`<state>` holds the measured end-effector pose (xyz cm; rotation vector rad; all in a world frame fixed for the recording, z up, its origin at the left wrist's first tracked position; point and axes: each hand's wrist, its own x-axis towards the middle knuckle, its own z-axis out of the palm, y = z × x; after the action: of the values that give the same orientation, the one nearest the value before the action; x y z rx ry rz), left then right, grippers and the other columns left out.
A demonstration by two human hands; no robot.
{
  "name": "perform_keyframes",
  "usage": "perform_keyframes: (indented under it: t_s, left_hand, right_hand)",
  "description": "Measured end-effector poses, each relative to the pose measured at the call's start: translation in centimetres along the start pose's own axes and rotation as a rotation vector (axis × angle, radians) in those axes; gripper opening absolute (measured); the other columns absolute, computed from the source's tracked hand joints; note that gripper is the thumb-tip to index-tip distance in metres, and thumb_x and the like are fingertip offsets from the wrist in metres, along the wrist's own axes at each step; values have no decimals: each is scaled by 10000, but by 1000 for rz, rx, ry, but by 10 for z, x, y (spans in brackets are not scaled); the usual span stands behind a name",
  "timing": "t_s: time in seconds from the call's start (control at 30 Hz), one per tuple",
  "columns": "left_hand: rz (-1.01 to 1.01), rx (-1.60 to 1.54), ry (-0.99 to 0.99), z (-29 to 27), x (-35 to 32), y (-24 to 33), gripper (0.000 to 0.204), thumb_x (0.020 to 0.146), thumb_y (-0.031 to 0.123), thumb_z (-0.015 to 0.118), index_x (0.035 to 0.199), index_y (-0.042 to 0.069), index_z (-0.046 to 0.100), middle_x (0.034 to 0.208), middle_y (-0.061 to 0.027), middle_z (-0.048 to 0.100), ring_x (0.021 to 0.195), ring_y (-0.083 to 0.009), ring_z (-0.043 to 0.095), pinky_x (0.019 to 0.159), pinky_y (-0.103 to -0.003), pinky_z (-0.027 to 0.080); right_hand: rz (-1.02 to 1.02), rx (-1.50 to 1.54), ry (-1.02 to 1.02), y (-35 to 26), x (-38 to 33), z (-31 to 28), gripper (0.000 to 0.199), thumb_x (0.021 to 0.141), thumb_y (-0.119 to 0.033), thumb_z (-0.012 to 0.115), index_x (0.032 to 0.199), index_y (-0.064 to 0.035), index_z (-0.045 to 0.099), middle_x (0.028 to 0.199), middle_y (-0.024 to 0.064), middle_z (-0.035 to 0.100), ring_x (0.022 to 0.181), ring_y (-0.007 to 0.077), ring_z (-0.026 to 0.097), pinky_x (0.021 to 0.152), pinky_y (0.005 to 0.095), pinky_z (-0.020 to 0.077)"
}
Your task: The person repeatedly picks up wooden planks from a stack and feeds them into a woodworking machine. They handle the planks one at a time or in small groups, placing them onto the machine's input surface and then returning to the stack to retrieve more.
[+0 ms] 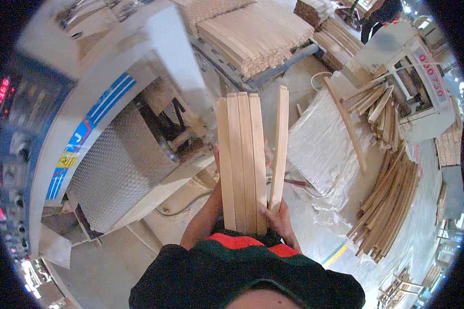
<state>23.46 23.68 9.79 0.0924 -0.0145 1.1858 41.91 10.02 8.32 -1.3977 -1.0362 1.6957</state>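
Note:
Several pale wooden slats (241,165) stand side by side in front of my chest, their far ends pointing away from me. My left hand (217,158) holds this bundle from its left side and from behind; most of its fingers are hidden by the wood. One separate wooden slat (280,149) leans slightly outward on the right, a gap between its upper part and the bundle. My right hand (280,221) is closed around that slat's near end, with the thumb by the bundle's right edge.
On the left is a large machine with a dimpled metal panel (121,170) and a control panel (10,154). A stack of pale slats (258,36) lies ahead. To the right are a white wrapped block (322,139), a pile of brown slats (389,206) and another machine (423,98). A person (381,19) stands far right.

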Motion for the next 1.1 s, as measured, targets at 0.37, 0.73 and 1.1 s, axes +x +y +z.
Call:
perform_keyframes:
  t_s: [0.37, 0.73, 1.1]
  left_hand:
    - [272, 16, 19, 18, -148, 42, 918, 688, 664, 594, 1327, 41, 377, 1215, -188, 501, 1008, -316, 558, 863, -486, 477]
    - [698, 144, 363, -9, -283, 137, 884, 701, 653, 576, 1323, 52, 397, 1207, -181, 514, 1031, -312, 552, 890, -468, 461]
    - [719, 219, 699, -58, -349, 118, 850, 713, 641, 558, 1320, 63, 416, 1198, -175, 526, 1053, -308, 545, 916, -450, 446]
  right_hand:
    - [-105, -323, -355, 2, -67, 58, 703, 709, -118, 764, 1293, -11, 387, 1200, 115, 546, 1098, 205, 524, 935, 362, 430]
    - [28, -309, -768, 40, -16, 185, 627, 732, -189, 767, 1232, 3, 442, 1081, 99, 606, 979, 174, 575, 859, 340, 474]
    - [77, -496, -726, 73, -16, 195, 577, 766, -251, 737, 1199, 14, 465, 1051, 148, 627, 947, 210, 610, 830, 353, 500]
